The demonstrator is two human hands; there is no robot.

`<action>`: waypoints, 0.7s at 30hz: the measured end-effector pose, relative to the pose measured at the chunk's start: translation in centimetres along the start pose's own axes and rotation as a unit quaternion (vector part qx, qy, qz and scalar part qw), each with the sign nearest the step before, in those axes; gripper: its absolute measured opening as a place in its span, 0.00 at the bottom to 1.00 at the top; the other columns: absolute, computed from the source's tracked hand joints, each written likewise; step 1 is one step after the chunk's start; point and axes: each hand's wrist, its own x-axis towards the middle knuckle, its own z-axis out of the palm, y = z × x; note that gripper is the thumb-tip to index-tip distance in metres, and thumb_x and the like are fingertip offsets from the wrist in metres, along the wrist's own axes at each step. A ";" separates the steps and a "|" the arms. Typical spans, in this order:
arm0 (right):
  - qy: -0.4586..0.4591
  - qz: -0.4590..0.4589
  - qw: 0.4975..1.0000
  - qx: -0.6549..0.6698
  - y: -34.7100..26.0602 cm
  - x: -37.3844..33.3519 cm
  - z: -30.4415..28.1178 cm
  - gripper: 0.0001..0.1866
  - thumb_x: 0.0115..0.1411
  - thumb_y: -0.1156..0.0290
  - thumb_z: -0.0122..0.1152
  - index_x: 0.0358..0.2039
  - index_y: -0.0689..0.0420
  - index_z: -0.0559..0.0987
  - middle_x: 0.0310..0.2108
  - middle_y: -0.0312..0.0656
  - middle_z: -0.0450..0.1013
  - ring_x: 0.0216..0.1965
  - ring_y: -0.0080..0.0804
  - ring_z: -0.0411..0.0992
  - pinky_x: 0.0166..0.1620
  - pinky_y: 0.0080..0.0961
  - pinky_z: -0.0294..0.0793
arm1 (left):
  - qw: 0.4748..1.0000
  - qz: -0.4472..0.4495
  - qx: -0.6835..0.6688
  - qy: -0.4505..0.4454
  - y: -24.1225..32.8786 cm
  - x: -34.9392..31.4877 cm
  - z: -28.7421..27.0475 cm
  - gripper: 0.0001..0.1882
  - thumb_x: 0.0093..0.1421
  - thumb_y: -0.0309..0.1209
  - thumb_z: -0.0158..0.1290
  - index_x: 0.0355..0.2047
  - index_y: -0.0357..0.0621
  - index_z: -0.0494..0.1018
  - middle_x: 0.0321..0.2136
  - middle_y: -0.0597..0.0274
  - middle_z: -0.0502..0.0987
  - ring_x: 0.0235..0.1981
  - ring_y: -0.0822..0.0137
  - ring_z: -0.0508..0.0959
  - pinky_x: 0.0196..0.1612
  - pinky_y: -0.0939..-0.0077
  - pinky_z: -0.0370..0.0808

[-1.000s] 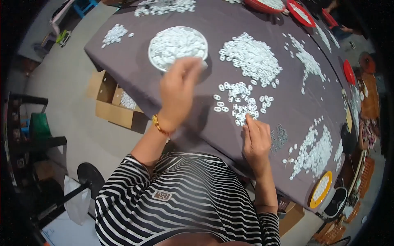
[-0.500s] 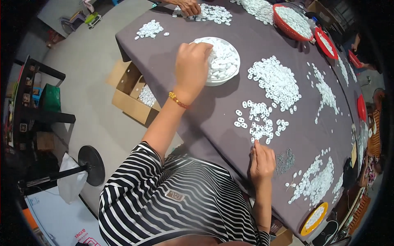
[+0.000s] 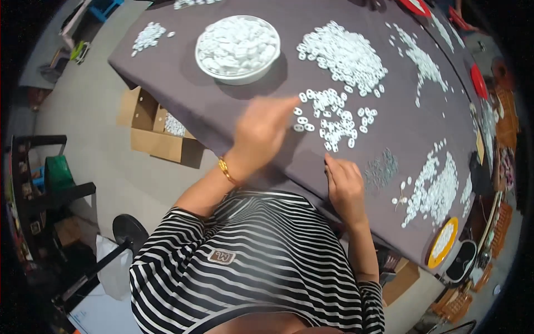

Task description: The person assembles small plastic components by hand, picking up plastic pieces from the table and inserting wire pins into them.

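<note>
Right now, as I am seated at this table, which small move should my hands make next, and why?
Perhaps extend the right hand slightly to touch the nearest white pieces. Its fingertips lie close to them, and it shows fairly sharply. The left hand is blurred, so I cannot tell whether it holds anything; the right seems the safer one to use.

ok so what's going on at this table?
A person in a striped top has both hands over small white two-holed pieces on a dark cloth. The left hand, blurred, is between the heaped white bowl and a loose cluster of pieces. The right hand is at that cluster's near edge; I can't tell what either grip holds. A bigger white pile lies beyond, small dark bits to the right.
</note>
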 end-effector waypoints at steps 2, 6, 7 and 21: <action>-0.008 0.025 1.000 0.007 -0.1 -0.2 0.2 0.14 0.53 0.81 0.64 0.43 0.61 0.80 0.33 0.44 0.75 0.34 0.41 0.74 0.40 0.33 0.74 | 0.999 -0.015 -0.039 -0.026 1.3 -1.9 2.0 0.13 0.52 0.21 0.58 0.39 0.43 0.78 0.32 0.60 0.79 0.31 0.58 0.76 0.35 0.65 0.73; -0.008 0.035 0.999 -0.004 0.1 -0.9 0.3 0.16 0.53 0.81 0.64 0.43 0.58 0.80 0.31 0.44 0.74 0.33 0.41 0.74 0.38 0.34 0.74 | 0.995 -0.039 -0.010 -0.096 1.9 -2.3 3.6 0.13 0.51 0.21 0.57 0.38 0.45 0.79 0.28 0.61 0.77 0.29 0.58 0.75 0.33 0.67 0.74; -0.009 0.038 0.999 -0.004 0.1 -1.0 0.3 0.16 0.53 0.81 0.64 0.44 0.58 0.80 0.30 0.43 0.74 0.32 0.41 0.73 0.38 0.34 0.74 | 0.994 -0.038 -0.013 -0.098 1.9 -2.0 4.1 0.13 0.51 0.21 0.57 0.38 0.45 0.79 0.28 0.61 0.77 0.29 0.58 0.75 0.33 0.67 0.74; 0.049 0.092 0.994 -0.012 1.2 -3.6 -0.9 0.16 0.55 0.80 0.63 0.45 0.56 0.79 0.30 0.44 0.73 0.32 0.42 0.73 0.36 0.34 0.74 | 0.980 0.064 0.082 -0.169 0.4 1.5 8.7 0.03 0.51 0.26 0.57 0.26 0.45 0.73 0.26 0.59 0.71 0.32 0.55 0.70 0.36 0.63 0.70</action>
